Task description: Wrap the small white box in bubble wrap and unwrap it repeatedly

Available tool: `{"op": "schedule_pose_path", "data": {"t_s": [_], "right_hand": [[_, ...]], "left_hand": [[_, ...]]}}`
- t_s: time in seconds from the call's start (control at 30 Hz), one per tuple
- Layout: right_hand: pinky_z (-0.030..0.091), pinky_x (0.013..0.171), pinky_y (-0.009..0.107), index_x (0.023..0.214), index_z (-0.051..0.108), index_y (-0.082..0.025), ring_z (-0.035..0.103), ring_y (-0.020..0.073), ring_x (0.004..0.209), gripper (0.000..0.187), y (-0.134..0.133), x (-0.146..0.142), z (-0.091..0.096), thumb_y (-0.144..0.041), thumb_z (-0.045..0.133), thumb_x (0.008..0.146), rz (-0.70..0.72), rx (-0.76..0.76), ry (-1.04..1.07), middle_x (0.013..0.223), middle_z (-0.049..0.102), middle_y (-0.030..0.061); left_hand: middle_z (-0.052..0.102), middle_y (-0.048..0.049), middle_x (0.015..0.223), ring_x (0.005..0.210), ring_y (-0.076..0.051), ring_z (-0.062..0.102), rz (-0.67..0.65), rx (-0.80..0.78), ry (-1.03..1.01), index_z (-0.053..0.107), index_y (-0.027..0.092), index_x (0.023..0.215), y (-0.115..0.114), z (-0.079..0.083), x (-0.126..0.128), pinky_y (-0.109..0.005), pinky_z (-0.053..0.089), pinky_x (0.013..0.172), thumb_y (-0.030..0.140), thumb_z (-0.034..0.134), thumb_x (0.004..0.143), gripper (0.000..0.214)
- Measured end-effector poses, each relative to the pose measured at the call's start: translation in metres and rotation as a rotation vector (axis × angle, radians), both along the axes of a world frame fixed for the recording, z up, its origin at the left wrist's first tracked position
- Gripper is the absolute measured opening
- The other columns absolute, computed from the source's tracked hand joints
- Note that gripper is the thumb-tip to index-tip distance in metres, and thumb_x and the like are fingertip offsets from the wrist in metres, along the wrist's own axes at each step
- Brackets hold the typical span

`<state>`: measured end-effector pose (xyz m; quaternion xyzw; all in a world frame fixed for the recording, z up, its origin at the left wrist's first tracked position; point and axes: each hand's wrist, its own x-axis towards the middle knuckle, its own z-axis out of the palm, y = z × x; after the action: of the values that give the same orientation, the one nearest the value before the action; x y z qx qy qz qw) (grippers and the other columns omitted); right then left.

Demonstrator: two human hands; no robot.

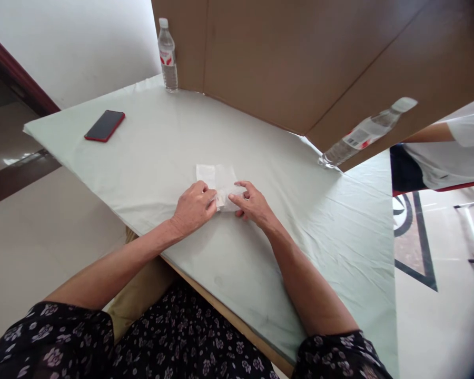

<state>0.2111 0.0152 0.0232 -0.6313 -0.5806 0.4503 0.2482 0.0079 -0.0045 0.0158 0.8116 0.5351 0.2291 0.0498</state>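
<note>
A small white sheet of tissue paper (218, 178) lies on the pale green tablecloth (150, 152) near the middle of the table. My left hand (193, 207) has its fingers curled and pinched on the paper's near edge. My right hand (252, 203) pinches the same edge from the right, forefinger and thumb pressed together on the paper. The two hands almost touch. The near part of the paper looks folded or lifted between my fingers.
A red phone (105, 126) lies at the far left. One water bottle (168, 56) stands at the back, another water bottle (363, 134) at the right, both against a cardboard screen (300, 58). Another person's arm and white sleeve (454, 139) show at the right.
</note>
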Motion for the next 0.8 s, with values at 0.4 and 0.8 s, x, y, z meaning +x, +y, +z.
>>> {"op": "schedule_pose_path", "data": {"t_s": [0.4, 0.8], "right_hand": [[0.033, 0.052, 0.025, 0.061, 0.043, -0.022, 0.046, 0.0116, 0.056, 0.03, 0.017, -0.008, -0.012, -0.036, 0.066, 0.075, 0.068, 0.149, -0.133, 0.057, 0.047, -0.0043], [0.042, 0.062, 0.029, 0.107, 0.058, -0.022, 0.049, 0.0148, 0.059, 0.035, 0.009, -0.021, -0.008, -0.035, 0.062, 0.074, -0.033, 0.365, -0.111, 0.06, 0.049, -0.0085]], "left_hand": [[0.06, -0.0068, 0.092, 0.078, -0.016, 0.056, -0.06, 0.185, -0.146, 0.071, 0.016, 0.095, 0.0, -0.016, -0.002, -0.026, 0.047, 0.069, 0.019, 0.052, 0.092, 0.02], [0.06, -0.0089, 0.096, 0.081, -0.018, 0.057, 0.0, 0.087, -0.067, 0.07, 0.015, 0.091, -0.002, -0.009, 0.008, -0.027, 0.05, 0.069, 0.022, 0.059, 0.091, 0.013]]}}
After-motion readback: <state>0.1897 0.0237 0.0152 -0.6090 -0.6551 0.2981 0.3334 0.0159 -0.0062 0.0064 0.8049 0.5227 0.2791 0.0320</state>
